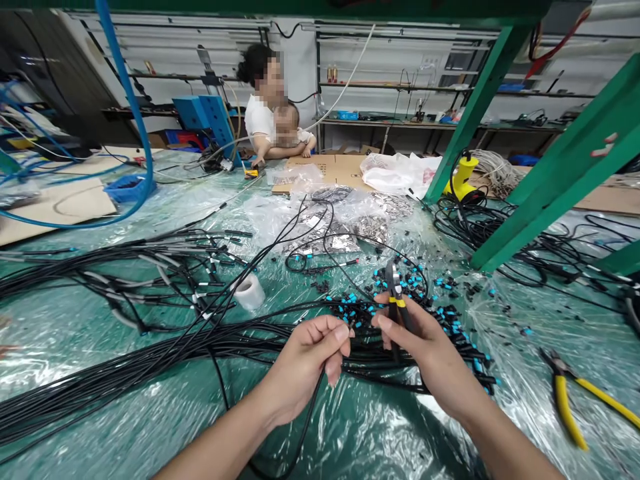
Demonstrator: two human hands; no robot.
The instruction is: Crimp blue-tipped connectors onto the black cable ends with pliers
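My left hand (307, 363) is closed in a pinch on a thin black cable (313, 407) that drops away below the fingers. My right hand (425, 353) is wrapped round a pair of pliers (395, 290) with black and yellow handles, jaws pointing up and away. Both hands hover close together over a pile of black cables with blue connector ends (445, 313). A long bundle of black cables (125, 367) runs off to the left across the plastic-covered table (75, 320).
A second pair of yellow-handled pliers (570, 393) lies at the right. A white tape roll (250, 291) sits left of centre. Green frame legs (550, 180) rise at the right. Plastic bags, cardboard and a blue hose lie farther back, where another person sits holding a child.
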